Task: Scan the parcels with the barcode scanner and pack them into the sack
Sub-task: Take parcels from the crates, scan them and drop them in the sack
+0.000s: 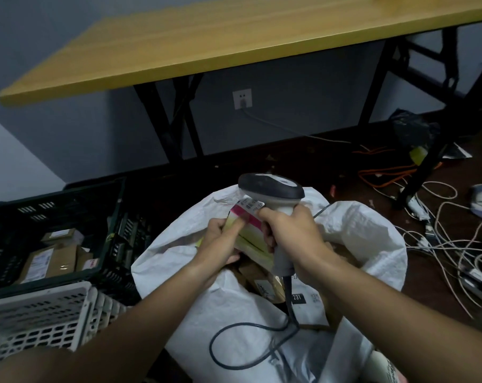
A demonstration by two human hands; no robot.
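Note:
My left hand (220, 240) holds a small yellow-green parcel (252, 239) with a pink stripe and a white barcode label, tilted above the open white sack (372, 233). My right hand (292, 230) grips the handle of a grey barcode scanner (270, 187). The scanner's dark head sits just over the parcel's label. Its dark cable (251, 344) loops down across the sack's front. Brown cardboard parcels (257, 280) lie inside the sack below my hands.
A dark plastic crate (107, 217) at the left holds more cardboard parcels (52, 261). A white perforated crate (41, 316) sits in front of it. A wooden table (234, 42) on black legs stands behind. Tangled cables (449, 244) cover the floor at the right.

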